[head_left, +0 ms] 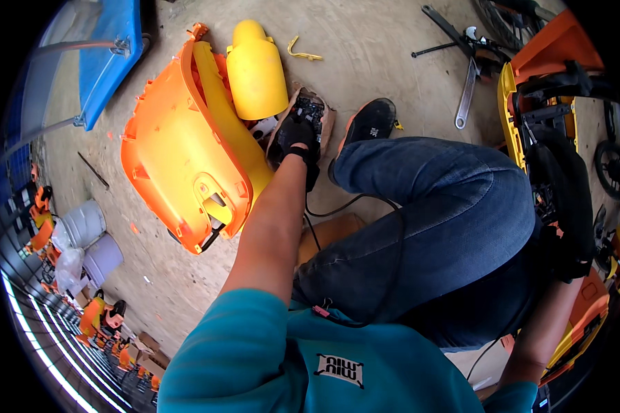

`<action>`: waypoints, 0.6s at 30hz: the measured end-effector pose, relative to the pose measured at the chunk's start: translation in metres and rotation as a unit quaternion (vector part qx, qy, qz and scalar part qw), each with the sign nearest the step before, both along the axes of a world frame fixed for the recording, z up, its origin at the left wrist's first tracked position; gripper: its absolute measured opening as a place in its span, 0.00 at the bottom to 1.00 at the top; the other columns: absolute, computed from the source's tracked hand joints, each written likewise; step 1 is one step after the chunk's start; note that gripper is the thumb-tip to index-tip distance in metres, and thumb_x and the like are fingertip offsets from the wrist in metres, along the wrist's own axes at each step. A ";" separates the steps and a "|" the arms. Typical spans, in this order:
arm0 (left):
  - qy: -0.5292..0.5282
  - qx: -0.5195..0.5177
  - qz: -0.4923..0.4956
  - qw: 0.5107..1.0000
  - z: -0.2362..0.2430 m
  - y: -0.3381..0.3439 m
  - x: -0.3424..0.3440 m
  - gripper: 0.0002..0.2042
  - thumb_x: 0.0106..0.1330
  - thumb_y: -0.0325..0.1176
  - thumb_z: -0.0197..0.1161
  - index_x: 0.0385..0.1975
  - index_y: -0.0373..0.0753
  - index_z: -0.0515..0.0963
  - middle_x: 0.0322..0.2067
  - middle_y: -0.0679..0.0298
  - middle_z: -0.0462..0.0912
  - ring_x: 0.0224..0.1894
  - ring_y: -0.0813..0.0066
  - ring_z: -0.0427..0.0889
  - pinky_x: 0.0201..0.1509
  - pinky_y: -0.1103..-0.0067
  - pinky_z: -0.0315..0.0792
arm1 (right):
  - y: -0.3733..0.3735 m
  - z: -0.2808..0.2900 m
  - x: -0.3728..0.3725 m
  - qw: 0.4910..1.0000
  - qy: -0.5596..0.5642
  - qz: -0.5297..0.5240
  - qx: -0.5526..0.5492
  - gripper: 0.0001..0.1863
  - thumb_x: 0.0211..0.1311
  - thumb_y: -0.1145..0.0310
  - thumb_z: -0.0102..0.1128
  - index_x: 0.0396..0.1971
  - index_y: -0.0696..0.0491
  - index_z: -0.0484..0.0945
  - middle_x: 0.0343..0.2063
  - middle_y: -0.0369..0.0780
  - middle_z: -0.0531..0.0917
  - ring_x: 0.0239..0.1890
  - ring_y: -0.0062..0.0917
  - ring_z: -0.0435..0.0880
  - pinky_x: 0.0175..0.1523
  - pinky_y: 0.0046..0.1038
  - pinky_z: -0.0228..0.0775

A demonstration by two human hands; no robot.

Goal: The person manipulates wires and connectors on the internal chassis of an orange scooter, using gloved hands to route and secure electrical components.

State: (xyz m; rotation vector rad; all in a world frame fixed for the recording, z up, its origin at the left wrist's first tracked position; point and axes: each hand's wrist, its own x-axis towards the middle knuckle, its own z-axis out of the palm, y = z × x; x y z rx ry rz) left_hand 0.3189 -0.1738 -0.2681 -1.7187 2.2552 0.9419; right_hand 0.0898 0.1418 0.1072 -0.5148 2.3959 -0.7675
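Gloved in black, the left hand (295, 135) has its grip closed over a small dark part (310, 109) lying in a brown cardboard tray (326, 117) on the floor, fingers curled down onto it. That arm runs bare and nearly straight from a teal sleeve (248, 330) at the near edge out to the tray, wrist slightly bent. The right hand (565, 261) is at the near right, pushed in among black parts of an orange and yellow machine (551, 62); its fingers are hidden, so I cannot tell whether its grip is apart or together.

Just left of the tray lies a large orange plastic shell (179, 151) with a yellow edge, tilted on its side, and a yellow rounded cover (255, 69) rests against its far end. A black shoe (372, 120) sits just right of the tray, with the jeans-clad leg (448, 220) bent behind it. A black cable (344, 205) runs from the wrist back over the knee.

Farther right on the bare concrete floor (379, 48) lie a silver wrench (466, 93) and a long black tool (437, 48); a small yellow clip (303, 54) lies at the far middle. A blue panel (110, 55) leans at the far left, and white buckets (83, 227) stand at the near left.
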 end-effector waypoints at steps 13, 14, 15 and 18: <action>-0.200 0.055 -0.114 0.971 0.012 0.001 -0.024 0.20 0.72 0.46 0.43 0.59 0.49 0.70 0.57 0.60 0.74 0.56 0.60 0.74 0.56 0.68 0.69 | -0.004 0.001 0.000 0.998 -0.029 0.003 0.052 0.17 0.66 0.63 0.58 0.51 0.54 0.77 0.41 0.38 0.81 0.42 0.21 0.79 0.47 0.24 0.71; -0.152 0.018 -0.099 0.983 0.003 0.001 -0.019 0.20 0.72 0.46 0.44 0.58 0.48 0.70 0.55 0.58 0.75 0.55 0.58 0.76 0.55 0.67 0.70 | -0.005 0.002 0.000 0.998 -0.033 0.007 0.047 0.17 0.66 0.64 0.57 0.51 0.55 0.77 0.41 0.38 0.81 0.42 0.21 0.79 0.47 0.24 0.71; -0.103 -0.020 -0.083 0.991 -0.012 0.001 -0.010 0.19 0.71 0.47 0.46 0.57 0.47 0.71 0.54 0.56 0.76 0.53 0.57 0.77 0.53 0.66 0.71 | -0.007 0.003 0.000 0.998 -0.037 0.012 0.042 0.17 0.66 0.64 0.57 0.52 0.55 0.76 0.41 0.39 0.81 0.42 0.21 0.79 0.47 0.24 0.71; -0.011 -0.039 -0.046 0.998 -0.017 0.003 -0.005 0.19 0.69 0.46 0.50 0.54 0.46 0.74 0.48 0.52 0.79 0.48 0.54 0.80 0.48 0.64 0.73 | -0.008 0.002 -0.001 0.998 -0.058 0.002 0.025 0.17 0.67 0.65 0.56 0.52 0.55 0.76 0.40 0.38 0.81 0.42 0.21 0.79 0.47 0.24 0.71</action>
